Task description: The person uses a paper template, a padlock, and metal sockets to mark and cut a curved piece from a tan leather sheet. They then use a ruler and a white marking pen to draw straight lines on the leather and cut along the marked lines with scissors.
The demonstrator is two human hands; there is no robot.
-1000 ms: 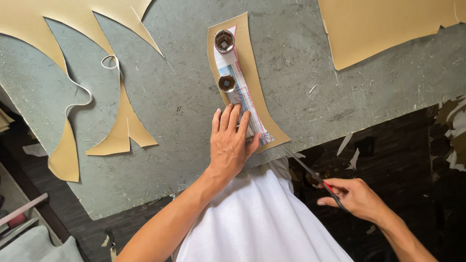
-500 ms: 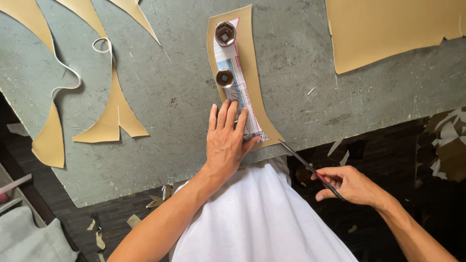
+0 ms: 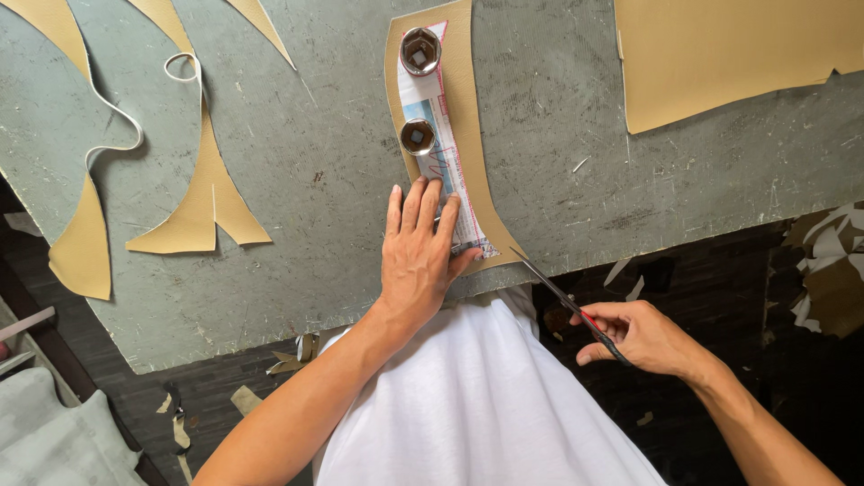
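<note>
My left hand [image 3: 419, 256] lies flat, fingers together, on the near end of a narrow paper pattern [image 3: 438, 126] that rests on a curved tan strip of sheet material [image 3: 468, 108]. Two round metal weights [image 3: 420, 50] [image 3: 417, 136] sit on the pattern further up. My right hand [image 3: 641, 335] grips a thin cutting tool with a red-and-black handle [image 3: 567, 301]. Its tip points at the strip's near right corner by the table edge.
A grey worktable [image 3: 315, 162] carries tan offcuts at the left [image 3: 193, 211], a thin pale trimmed loop [image 3: 135, 135] and a large tan sheet [image 3: 729, 54] at the far right. Scraps litter the dark floor [image 3: 819, 279]. White cloth [image 3: 468, 396] covers my front.
The view has shifted slightly. My right hand has brought the tool's tip closer to the strip's near corner. My left hand stays pressed on the pattern.
</note>
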